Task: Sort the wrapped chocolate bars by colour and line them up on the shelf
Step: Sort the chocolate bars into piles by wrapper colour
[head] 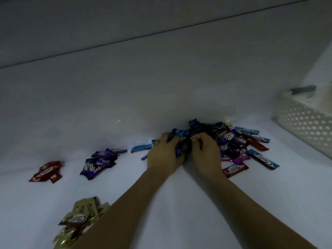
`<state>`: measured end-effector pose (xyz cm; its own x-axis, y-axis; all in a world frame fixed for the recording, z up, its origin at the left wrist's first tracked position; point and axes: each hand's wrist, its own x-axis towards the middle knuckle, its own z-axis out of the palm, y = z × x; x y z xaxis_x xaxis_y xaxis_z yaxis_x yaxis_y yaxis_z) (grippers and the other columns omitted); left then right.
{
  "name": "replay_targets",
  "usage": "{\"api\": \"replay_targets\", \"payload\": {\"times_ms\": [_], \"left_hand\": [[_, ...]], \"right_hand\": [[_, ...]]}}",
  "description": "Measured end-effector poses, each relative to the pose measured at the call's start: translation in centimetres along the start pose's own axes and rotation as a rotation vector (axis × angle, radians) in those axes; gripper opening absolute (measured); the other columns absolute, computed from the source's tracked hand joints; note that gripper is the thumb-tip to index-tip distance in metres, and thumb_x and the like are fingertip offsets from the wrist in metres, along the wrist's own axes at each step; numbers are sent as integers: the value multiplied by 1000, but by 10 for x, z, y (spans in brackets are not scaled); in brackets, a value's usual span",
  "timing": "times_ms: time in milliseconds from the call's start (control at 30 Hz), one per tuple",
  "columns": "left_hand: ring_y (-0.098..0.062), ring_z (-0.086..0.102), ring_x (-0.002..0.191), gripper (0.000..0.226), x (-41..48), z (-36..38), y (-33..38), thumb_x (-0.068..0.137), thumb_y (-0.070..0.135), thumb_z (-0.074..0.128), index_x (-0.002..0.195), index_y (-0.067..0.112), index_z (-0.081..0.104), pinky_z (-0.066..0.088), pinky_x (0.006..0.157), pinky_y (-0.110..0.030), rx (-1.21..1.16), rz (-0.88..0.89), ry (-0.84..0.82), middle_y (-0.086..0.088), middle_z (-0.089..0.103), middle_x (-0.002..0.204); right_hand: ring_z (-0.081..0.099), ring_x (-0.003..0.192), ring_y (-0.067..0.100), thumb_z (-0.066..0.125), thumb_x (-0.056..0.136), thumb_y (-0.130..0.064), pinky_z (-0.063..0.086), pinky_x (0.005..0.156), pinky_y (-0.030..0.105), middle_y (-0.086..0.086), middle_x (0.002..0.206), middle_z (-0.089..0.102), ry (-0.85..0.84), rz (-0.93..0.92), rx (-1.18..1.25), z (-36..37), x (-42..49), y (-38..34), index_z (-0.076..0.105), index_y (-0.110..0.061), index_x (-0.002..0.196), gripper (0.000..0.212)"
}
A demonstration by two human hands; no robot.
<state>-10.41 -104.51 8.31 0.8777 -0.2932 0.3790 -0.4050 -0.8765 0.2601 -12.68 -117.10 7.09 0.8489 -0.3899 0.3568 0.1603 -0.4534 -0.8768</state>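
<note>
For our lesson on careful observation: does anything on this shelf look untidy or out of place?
Yes. The red pile, purple pile and gold pile are loose heaps, bars crossed and askew, not in rows. The mixed heap that the left hand and right hand grip jumbles blue, purple, pink and red.

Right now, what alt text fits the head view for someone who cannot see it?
Left hand and right hand grip bars in a mixed pile on a shelf; red pile, purple pile and gold pile lie left of it, a basket right.
</note>
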Motion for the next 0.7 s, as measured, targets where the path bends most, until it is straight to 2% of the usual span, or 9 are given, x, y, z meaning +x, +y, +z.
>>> {"api": "replay_targets", "payload": {"times_ms": [100,167,300,400,467,533,600,667,700], "left_hand": [[-32,62,87,40,5,-9,-2,73,23,75,111,18,66,54,69,-39,-23,4,5,-11,54,120],[-28,62,88,38,4,-16,-1,75,15,74,113,18,66,53,69,-35,-130,-49,34,-9,55,116],[-19,58,96,39,2,-33,0,79,10,69,117,18,65,42,72,-20,-303,-193,82,-5,57,110],[-12,60,90,29,-1,-45,-2,83,5,66,109,17,65,46,72,-12,-523,-267,90,-2,63,104],[-5,63,75,20,-6,-58,-1,86,3,64,101,16,64,48,62,-9,-731,-350,106,-2,67,96],[-6,64,60,14,-12,-71,0,88,1,62,98,10,66,50,52,-17,-1006,-462,110,-7,68,83],[-11,67,60,13,-23,-84,0,88,1,62,100,6,66,53,51,-22,-1191,-545,94,-10,69,80],[-17,70,68,16,-32,-97,-4,88,3,63,103,6,67,56,57,-25,-1250,-557,68,-14,72,87],[-19,70,72,16,-38,-104,-7,88,4,63,103,6,67,57,59,-26,-1260,-557,54,-15,72,91]], "right_hand": [[56,87,18,46,94,-10,47,75,31,1,90,59,43,-20,41,-5,1,-5,56,-20,88,15],[55,87,18,47,94,-10,47,77,34,-2,87,58,90,-56,32,-7,0,-7,56,-22,89,16],[52,85,15,48,95,-12,47,76,37,-5,84,54,108,-131,0,-10,-3,-11,59,-18,93,13],[53,86,17,48,96,-13,47,77,37,-2,87,56,71,-140,21,-10,-5,-11,60,-14,95,12],[56,85,15,47,97,-17,49,76,34,0,91,60,2,-141,94,-9,-10,-16,60,-16,98,13],[58,89,8,48,97,-24,51,76,22,-1,101,61,-111,-122,203,-9,-15,-26,60,-19,111,19],[56,95,-1,49,96,-27,44,75,6,-3,112,58,-240,-96,330,-9,-23,-39,52,-22,129,34],[54,97,-12,49,96,-27,40,77,0,-7,119,54,-370,-100,433,-4,-29,-57,43,-26,139,43],[55,98,-13,50,95,-26,42,80,2,-8,121,55,-433,-124,471,0,-32,-68,41,-28,139,45]]}}
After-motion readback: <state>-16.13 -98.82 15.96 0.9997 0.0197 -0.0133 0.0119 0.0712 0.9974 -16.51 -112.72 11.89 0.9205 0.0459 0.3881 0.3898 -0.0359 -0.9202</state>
